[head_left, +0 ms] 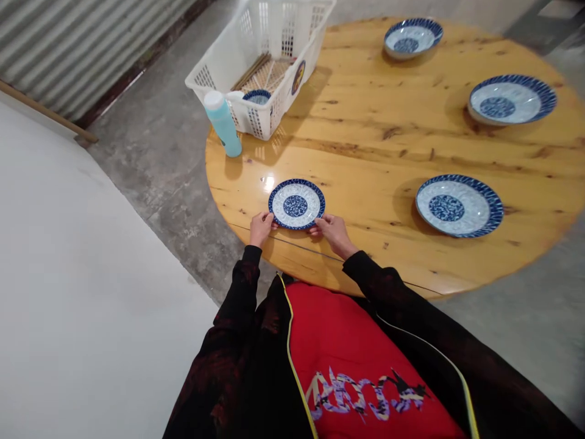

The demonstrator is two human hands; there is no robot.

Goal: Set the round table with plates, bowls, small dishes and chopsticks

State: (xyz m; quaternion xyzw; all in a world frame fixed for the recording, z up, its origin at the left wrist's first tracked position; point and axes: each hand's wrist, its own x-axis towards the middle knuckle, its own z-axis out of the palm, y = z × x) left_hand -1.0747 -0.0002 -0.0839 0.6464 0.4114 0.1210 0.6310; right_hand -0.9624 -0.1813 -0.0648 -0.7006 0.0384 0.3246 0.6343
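Observation:
A blue-and-white patterned plate (296, 205) is at the near left part of the round wooden table. My left hand (262, 228) pinches its left rim, thumb on the edge and fingers curled below. At the lower right rim, my right hand (333, 233) grips the same plate between thumb and fingers. Whether the plate touches the tabletop or is slightly raised I cannot tell. To the right lies a larger blue-rimmed dish (459, 206), apart from both hands.
On the wooden table (365, 146) a white plastic basket (292, 100) holds brown sticks and a small blue-and-white dish (257, 97). Beside it stands a light-blue bottle (223, 125). Two more patterned dishes, one far (414, 38) and one at right (512, 100), sit near the edge. A white wall (82, 274) borders the left.

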